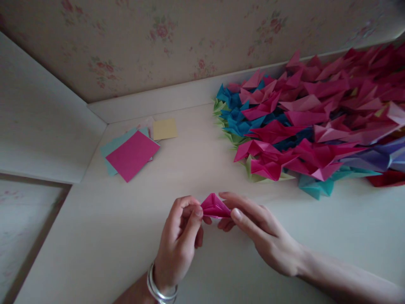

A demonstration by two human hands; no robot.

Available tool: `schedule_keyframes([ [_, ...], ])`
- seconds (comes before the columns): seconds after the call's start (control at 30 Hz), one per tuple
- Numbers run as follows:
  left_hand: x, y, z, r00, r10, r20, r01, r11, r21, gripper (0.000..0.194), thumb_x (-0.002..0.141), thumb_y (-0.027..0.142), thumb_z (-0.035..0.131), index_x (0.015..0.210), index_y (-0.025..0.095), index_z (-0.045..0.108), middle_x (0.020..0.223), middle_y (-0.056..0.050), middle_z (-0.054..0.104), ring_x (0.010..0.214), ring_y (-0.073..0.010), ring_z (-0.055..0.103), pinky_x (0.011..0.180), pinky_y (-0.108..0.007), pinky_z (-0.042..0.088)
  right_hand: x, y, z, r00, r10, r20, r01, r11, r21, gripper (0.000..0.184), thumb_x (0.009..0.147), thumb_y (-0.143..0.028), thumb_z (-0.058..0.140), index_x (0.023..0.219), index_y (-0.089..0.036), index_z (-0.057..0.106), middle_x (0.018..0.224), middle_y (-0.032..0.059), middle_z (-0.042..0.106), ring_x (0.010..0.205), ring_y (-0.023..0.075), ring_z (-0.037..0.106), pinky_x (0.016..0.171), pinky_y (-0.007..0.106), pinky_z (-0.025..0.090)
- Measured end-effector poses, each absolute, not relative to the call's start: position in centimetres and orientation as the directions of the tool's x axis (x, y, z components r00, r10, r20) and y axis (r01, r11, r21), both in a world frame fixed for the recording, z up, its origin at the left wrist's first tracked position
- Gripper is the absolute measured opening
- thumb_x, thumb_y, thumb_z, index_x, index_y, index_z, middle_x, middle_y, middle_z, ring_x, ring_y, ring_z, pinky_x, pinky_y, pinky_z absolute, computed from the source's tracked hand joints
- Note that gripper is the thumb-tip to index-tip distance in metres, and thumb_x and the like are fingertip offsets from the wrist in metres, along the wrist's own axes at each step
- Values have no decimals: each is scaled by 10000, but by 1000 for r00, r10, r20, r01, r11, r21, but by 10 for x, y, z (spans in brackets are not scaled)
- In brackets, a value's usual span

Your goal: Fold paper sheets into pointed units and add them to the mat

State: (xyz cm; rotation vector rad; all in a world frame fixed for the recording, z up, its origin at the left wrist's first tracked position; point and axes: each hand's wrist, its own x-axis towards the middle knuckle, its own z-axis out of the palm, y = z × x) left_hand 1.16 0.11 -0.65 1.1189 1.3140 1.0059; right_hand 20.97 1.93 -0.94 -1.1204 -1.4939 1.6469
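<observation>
From my head camera, I hold a small pink folded paper [214, 205] just above the white table [190, 173], between my two hands. My left hand [182, 236] pinches its left corner between thumb and fingers; my right hand [267, 238] has the thumb on the right tip, with fingers curled behind and below. How hard either hand presses, I cannot tell.

The paper looks thin and sharply creased, so pulling the two ends apart too hard could tear it along a fold. Squeezing inward could buckle the raised middle, and a slack right thumb might let that tip spring open.

Beyond my right hand lies a large pile of folded shapes [275, 128], near enough that a careless sweep of the fingers could crush or shift those at the edge. The loose sheets, a pink one [133, 156] over a pale blue one [109, 147], with a yellow one [165, 128] beside, lie well apart from my left hand; a brushing sleeve or bracelet [155, 289] could scatter them only on a long reach.
</observation>
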Motion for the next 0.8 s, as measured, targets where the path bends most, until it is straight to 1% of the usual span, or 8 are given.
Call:
schedule_keyframes([
  [0.13,9,1,-8,92,975,-204,148,189,971,164,1010,372,491,1024,235,579,577,74,532,496,-83,518,487,-176,413,210,26,-5,-408,910,-78,127,-28,-991,190,993,-294,543,1057,-208,700,1018,67,728,932,193,685,815,297,546],
  [0.2,8,0,-8,113,971,-210,169,189,967,183,1012,373,485,1047,227,588,587,60,568,506,-95,545,496,-190,428,210,29,-3,-424,904,-46,143,17,-990,155,966,-258,589,1033,-200,716,1069,73,732,973,193,683,845,285,539],
  [0.3,6,0,-7,128,970,-209,177,185,967,195,1013,365,480,1063,216,596,632,34,623,527,-109,592,495,-201,444,209,32,-4,-424,906,-19,149,49,-988,133,939,-232,630,1021,-202,730,1056,66,747,946,182,695,822,262,543],
  [0.4,3,1,-4,159,970,-184,251,140,958,170,990,328,531,1089,212,605,705,5,672,592,-130,648,522,-207,473,209,32,-8,-402,916,-12,142,49,-989,123,941,-246,629,965,-206,743,1053,69,753,921,187,700,806,268,548],
  [0.53,1,7,0,201,978,-53,365,-25,931,122,960,236,577,1055,224,653,889,-35,704,738,-153,683,653,-239,529,210,31,-10,-368,930,-13,152,47,-987,137,943,-279,628,934,-217,750,1032,70,760,885,200,698,786,290,551],
  [0.67,0,12,-2,162,983,83,452,-148,880,131,939,172,597,958,237,710,1072,-50,653,948,-172,657,783,-243,522,209,30,-10,-358,933,-36,170,28,-985,153,950,-287,616,930,-215,750,984,66,758,847,194,684,755,288,541],
  [0.73,0,13,-4,114,991,76,443,-119,889,119,933,181,613,944,247,712,1081,-36,626,892,-148,650,729,-221,521,208,29,-11,-349,933,-84,180,-21,-983,169,955,-301,602,937,-202,739,920,60,749,788,181,669,686,271,534],
  [0.8,2,13,-5,48,999,18,367,-35,929,89,946,215,603,935,240,687,1071,-21,607,743,-107,629,611,-199,512,207,28,-13,-338,931,-138,179,-81,-981,193,958,-324,590,945,-189,727,836,51,734,719,169,651,619,260,523],
])
